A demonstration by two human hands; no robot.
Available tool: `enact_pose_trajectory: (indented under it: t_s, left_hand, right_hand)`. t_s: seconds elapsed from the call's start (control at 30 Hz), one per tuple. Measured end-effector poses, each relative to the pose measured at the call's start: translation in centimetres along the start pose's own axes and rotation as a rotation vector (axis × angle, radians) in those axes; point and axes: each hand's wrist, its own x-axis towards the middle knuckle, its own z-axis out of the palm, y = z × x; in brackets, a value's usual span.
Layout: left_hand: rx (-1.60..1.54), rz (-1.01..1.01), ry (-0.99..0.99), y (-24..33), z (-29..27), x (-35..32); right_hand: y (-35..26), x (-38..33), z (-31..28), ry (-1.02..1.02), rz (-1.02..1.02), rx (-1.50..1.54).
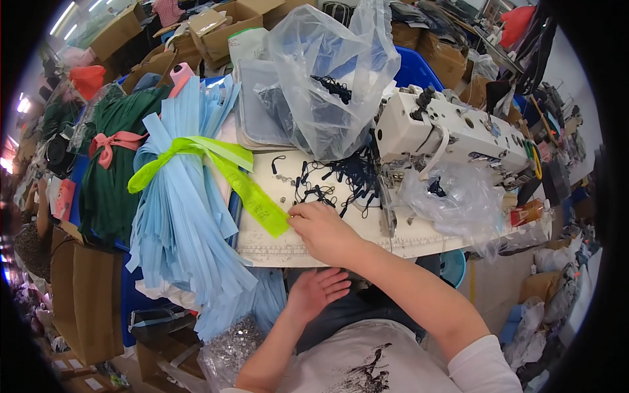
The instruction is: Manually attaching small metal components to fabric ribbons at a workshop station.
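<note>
Right hand [322,230], fingertips drawn narrow, meets the lime strip [257,202] near dark cord loops [357,171] on the table [419,230] — any grip can't be told. Left hand [310,295] is open; separating 1 loop at a time should limit tangling.

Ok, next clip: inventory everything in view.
Table: one, cream, centre
Sewing machine: one, white, table's right
Strip bundle: one, light blue, table's left
Tie: one, lime, across strip bundle
Green bundle: one, dark green, far left
Cord loops: many, dark, table centre
Clear bags: at least two, colourless, behind loops, beside machine
Bag of bits: one, silvery, lower left
Bin: one, blue, behind machine
Cartons: several, brown, background and left
Remaining clutter: uncountable, mixed colours, background
Left hand: one, bare, open, below table edge
Right hand: one, bare, over table's near edge
</note>
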Motion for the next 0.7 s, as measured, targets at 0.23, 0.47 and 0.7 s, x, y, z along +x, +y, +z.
enact_pose_trajectory:
  t_s: [0.23,0.47,0.7]
  left_hand:
    - [0.061,0.064,-0.075,1.2,-0.3,0.5]
    - [0.033,0.054,-0.101,0.5,-0.6,0.8]
    - [0.031,0.057,-0.063,0.2,-0.3,0.7]
  right_hand:
    - [0.0,1.0,-1.6,-0.127,-0.008,-0.012]
    - [4.0,9.0,0.7,-0.003,0.165,-0.053]
    - [3.3,8.9,1.9,-0.196,0.239,-0.093]
